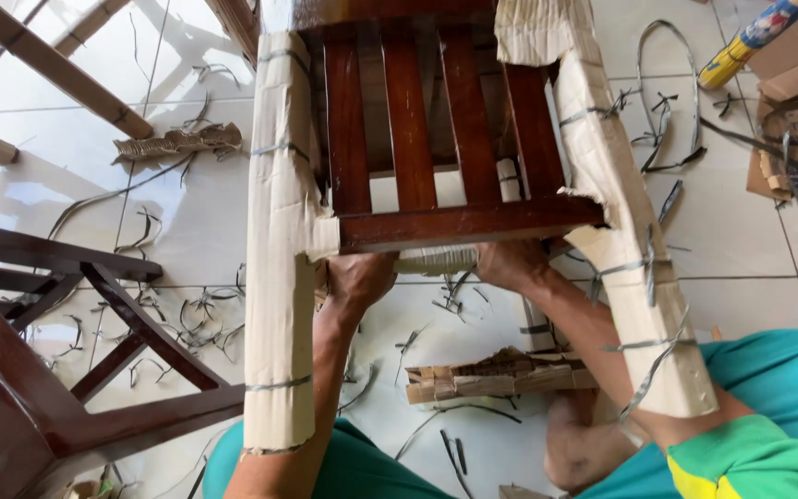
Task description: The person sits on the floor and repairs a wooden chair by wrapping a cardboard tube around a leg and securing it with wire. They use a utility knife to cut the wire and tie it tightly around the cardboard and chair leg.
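hands meet under the front rail of a dark wooden chair [436, 166] that stands upside-down-ish before the person, its slats running away from the camera. left hand [360, 282] curls shut around the end of a cardboard-wrapped crossbar [436, 260] just beneath the rail, fingers tucked out of sight behind the wood. right hand [512, 265] closes on the other end of the same crossbar, knuckles up, thumb hidden. both grips look firm, though the fingertips cannot be seen.

two chair legs point toward the person, each sleeved in pale cardboard bound with thin straps: left leg wrap [279, 249] intact, right leg wrap [630, 268] torn open near the rail. on the white tiled floor [187, 212] between the forearms lies a folded cardboard scrap [501, 374], with cut strap pieces [196, 314] scattered around. another dark wooden frame [94, 370] sits at the left.
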